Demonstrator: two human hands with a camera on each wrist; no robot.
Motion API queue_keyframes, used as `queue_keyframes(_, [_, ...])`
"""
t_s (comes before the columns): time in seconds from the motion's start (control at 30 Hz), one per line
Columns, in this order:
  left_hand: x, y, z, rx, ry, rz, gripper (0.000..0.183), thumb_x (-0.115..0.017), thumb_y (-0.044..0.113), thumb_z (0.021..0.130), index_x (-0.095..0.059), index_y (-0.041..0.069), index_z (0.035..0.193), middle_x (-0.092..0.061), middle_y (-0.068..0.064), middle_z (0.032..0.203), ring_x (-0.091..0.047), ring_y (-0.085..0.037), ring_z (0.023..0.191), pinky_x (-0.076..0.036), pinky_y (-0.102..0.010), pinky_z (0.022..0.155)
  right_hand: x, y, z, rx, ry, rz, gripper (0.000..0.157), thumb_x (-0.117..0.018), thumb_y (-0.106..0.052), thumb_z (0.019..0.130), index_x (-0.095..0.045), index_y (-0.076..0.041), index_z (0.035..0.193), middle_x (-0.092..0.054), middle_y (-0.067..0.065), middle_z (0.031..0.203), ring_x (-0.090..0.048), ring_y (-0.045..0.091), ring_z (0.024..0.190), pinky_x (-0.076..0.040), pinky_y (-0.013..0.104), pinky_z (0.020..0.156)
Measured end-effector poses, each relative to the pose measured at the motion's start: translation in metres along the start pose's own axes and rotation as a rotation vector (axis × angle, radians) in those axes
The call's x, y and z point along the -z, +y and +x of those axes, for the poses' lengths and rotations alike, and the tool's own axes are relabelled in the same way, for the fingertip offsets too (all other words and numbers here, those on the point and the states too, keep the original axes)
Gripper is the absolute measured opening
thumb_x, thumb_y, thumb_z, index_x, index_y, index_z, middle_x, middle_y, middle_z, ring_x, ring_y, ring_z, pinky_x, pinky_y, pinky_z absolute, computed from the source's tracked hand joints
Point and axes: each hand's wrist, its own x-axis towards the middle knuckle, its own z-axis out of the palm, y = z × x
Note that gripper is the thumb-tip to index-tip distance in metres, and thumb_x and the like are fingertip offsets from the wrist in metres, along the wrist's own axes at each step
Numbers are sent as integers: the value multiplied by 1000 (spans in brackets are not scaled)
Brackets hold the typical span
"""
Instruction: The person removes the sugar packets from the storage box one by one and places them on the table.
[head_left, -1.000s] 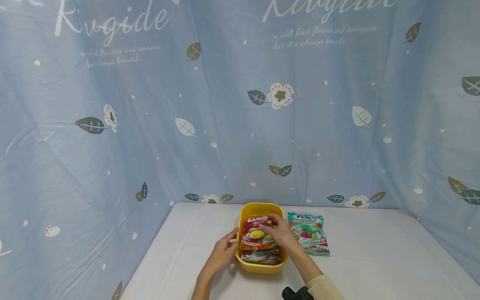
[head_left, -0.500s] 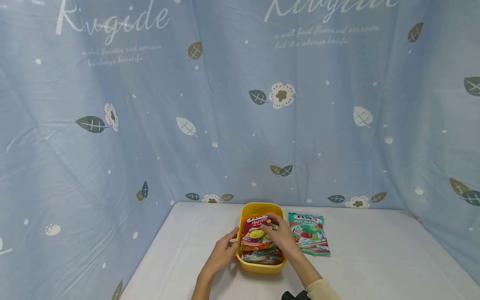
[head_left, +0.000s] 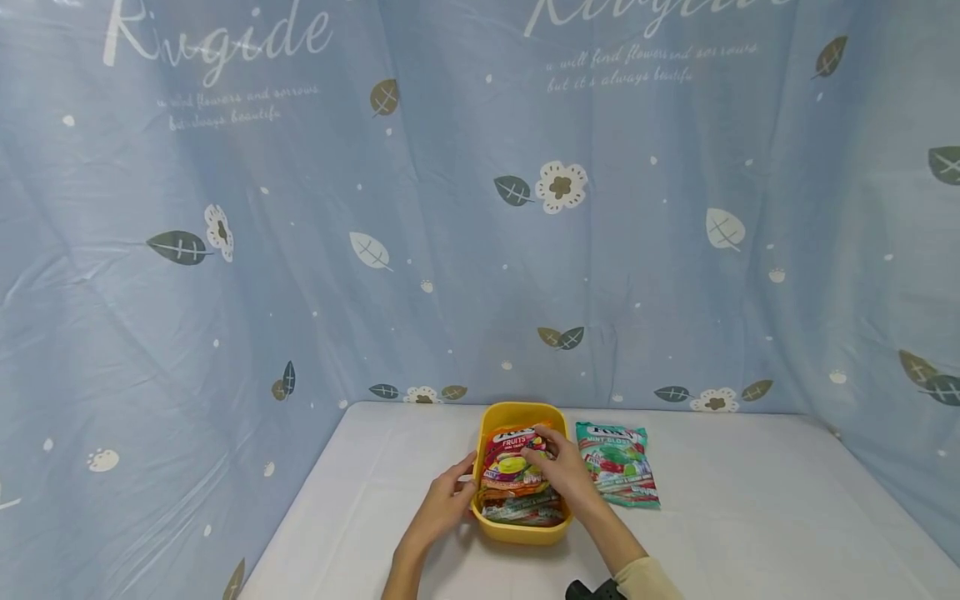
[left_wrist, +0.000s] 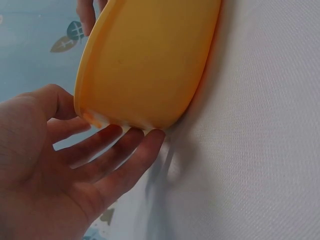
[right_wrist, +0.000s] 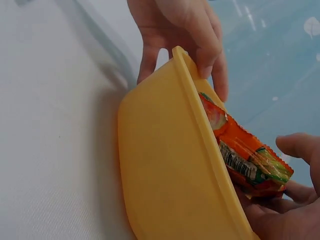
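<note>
Orange-red packet [head_left: 504,482] is seen inside the yellow container [head_left: 522,535], laid over another packet [head_left: 521,510], and in the right wrist view its upper part is raised at a tilt above the rim. Since half a second ago, almost nothing has been altered: the orange-red packet is found in the same place within the container, and the same spots are occupied by both hands. In the head view the whole scene, printed cloth [head_left: 457,200] included, has been shifted very slightly upward as one.

By the right grip [head_left: 566,475], the orange-red packet's right edge is touched with loosely curved fingers; the thumb is spread clear of the wrapper, and no firm pinch is shown. By the left grip [head_left: 444,504], the container's left wall is held, its rim taken between thumb and fingers that are only moderately bent. Unmoved too, a teal packet [head_left: 617,465] is seen lying flat on the white table [head_left: 735,492], just beside the container, on the right.
</note>
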Motion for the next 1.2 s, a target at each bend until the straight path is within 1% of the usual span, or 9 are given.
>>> queue_keyframes(0.13, [1,0,0,1,3,-26,57,-52,14,96,-36,6,151,-55,-25,135,-64,-29,106,-60,-25,60,0,1,1,-8,-9,-9,58,-66,-27,93,-48,-8,144,-47,23,147,-43,43,137,-41,56,110])
queue_keyframes(0.27, [1,0,-1,0,2,-33,57,-52,14,97,-37,7,151,-55,-25,136,-64,-29,106,-61,-27,60,2,1,1,-6,-12,-22,55,-65,-28,93,-49,-10,143,-49,22,146,-46,41,134,-42,56,110])
queue_keyframes(0.53, [2,2,0,3,-4,-5,56,-51,15,98,-36,6,151,-53,-24,139,-63,-31,112,-61,-27,64,5,0,1,-8,-30,49,53,-64,-28,94,-49,-12,143,-51,20,143,-51,37,129,-44,54,108])
queue_keyframes(0.7, [1,3,0,-5,-1,5,56,-50,13,97,-36,4,151,-53,-25,137,-63,-33,111,-62,-28,63,6,0,-1,-35,-47,73,57,-66,-33,93,-49,-13,143,-55,21,138,-58,34,120,-53,50,100])
queue_keyframes(0.8, [1,3,-1,-4,-1,4,56,-49,12,97,-36,3,151,-53,-26,137,-63,-34,112,-61,-26,63,6,0,-1,-46,-66,97,59,-67,-33,92,-48,-12,144,-57,23,135,-62,31,113,-56,47,94])
queue_keyframes(1.0, [1,6,-3,13,-6,-3,57,-49,12,97,-35,2,151,-53,-27,138,-62,-35,114,-61,-24,62,6,1,0,-62,-85,131,61,-67,-33,92,-46,-12,145,-57,24,135,-64,26,104,-60,40,83])
queue_keyframes(1.1, [0,7,-3,14,-6,-6,57,-49,12,96,-35,2,151,-52,-27,138,-62,-35,114,-61,-24,62,5,1,0,-68,-84,136,62,-67,-34,92,-44,-11,145,-56,24,135,-65,25,101,-61,39,80])
queue_keyframes(1.13, [0,7,-4,14,-6,-6,57,-49,12,96,-35,2,151,-52,-27,138,-62,-35,113,-61,-24,62,4,1,-1,-79,-80,142,61,-67,-34,92,-45,-13,145,-57,23,135,-65,24,100,-61,38,79])
queue_keyframes(1.2, [0,6,-4,2,-12,-11,57,-49,11,96,-35,1,151,-52,-28,137,-63,-35,113,-61,-25,62,4,0,-2,-85,-74,149,62,-67,-34,92,-45,-13,145,-57,23,134,-65,23,99,-61,38,78])
